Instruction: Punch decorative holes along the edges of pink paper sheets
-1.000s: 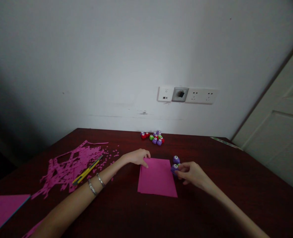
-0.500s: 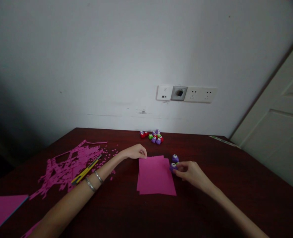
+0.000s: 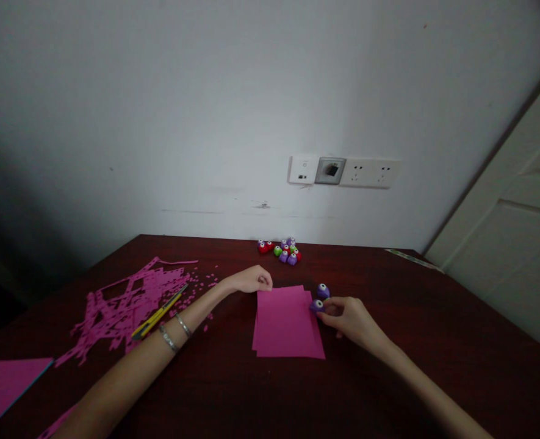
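Observation:
Two overlapping sheets of pink paper (image 3: 285, 323) lie on the dark table in front of me. At their upper left corner, my left hand (image 3: 251, 279) is closed with its fingers curled, pinching the edge of the top sheet. My right hand (image 3: 354, 318) grips a small purple craft punch (image 3: 317, 306) between thumb and fingers, at the right edge of the sheets and tilted toward them. Just behind it stands another purple punch (image 3: 323, 291). A bit of green shows between that one and my right fingers, mostly hidden.
Several red, green and purple punches (image 3: 288, 251) cluster by the wall. To the left lie punched pink paper strips (image 3: 114, 311), scattered confetti (image 3: 196, 286) and a yellow utility knife (image 3: 160, 313). More pink paper (image 3: 8, 384) is at the front left. A ruler-like strip (image 3: 414, 260) lies back right.
My right hand has tipped the purple punch and shifted it slightly left, onto the right edge of the sheets. My left hand stays at the paper's corner, almost unmoved.

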Demonstrator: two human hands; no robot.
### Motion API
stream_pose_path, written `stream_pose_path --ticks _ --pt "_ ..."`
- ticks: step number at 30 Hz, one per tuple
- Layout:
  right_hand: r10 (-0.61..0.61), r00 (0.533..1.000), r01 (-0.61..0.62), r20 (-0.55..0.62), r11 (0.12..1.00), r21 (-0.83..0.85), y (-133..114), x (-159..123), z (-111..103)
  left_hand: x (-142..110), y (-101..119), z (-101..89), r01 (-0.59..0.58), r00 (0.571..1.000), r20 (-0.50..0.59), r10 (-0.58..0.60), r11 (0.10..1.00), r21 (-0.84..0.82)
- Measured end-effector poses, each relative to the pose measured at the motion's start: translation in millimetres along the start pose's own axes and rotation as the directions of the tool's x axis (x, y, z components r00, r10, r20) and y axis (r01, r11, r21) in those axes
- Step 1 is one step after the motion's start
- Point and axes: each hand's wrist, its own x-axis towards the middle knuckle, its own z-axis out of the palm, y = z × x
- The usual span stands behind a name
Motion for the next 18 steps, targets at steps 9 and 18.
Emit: stream_pose_path --ticks 9,18 --pt "-0.018 1.000 0.017 0.013 0.999 0.050 4.8 0.0 2.9 1.6 -3.2 2.8 0.024 1.000 -0.008 -0.024 0.999 -0.036" --pt "-0.036 0.997 0.036 0.067 0.999 0.007 -1.0 -3.7 2.6 2.2 -5.4 5.2 0.068 0.996 -0.049 -0.069 0.998 -0.015"
